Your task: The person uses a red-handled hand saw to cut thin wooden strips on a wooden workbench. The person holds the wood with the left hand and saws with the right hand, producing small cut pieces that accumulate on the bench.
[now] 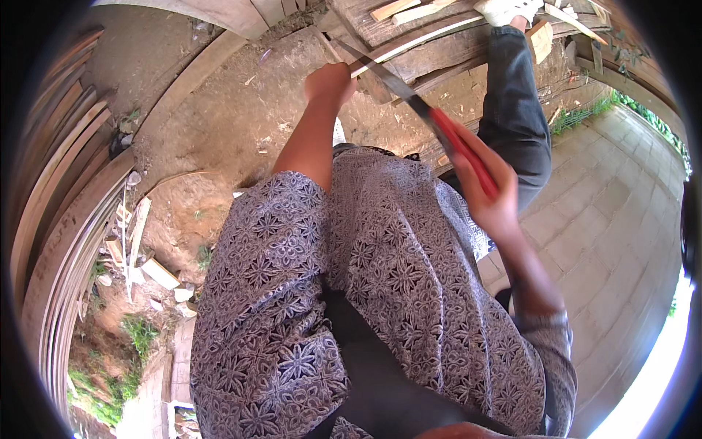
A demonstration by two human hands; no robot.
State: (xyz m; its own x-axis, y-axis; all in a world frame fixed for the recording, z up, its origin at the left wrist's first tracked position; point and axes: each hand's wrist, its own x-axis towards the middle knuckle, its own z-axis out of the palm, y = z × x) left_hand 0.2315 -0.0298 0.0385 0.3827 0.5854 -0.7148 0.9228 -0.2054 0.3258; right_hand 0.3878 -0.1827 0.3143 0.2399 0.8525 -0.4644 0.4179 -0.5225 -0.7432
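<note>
My right hand (488,184) is wrapped round the red-and-black handle of a handsaw (391,80). The saw's narrow metal blade slants up and to the left, lying across a long, pale wooden strip (423,42) just to the right of my left hand. That left hand (330,82) is closed on the strip's near left end. The strip runs back to the right over a rough, dark wooden bench (446,60). Whether the teeth have cut into the wood is too small to tell. My foot in a white shoe (508,10) rests on the bench by the strip's far part.
Short wood offcuts (420,10) lie on the bench's far side. Bare earth (227,110) with wood chips spreads below. Stacked boards (69,219) stand along the left, beside scattered scraps (159,274). A paved walkway (607,197) lies to the right.
</note>
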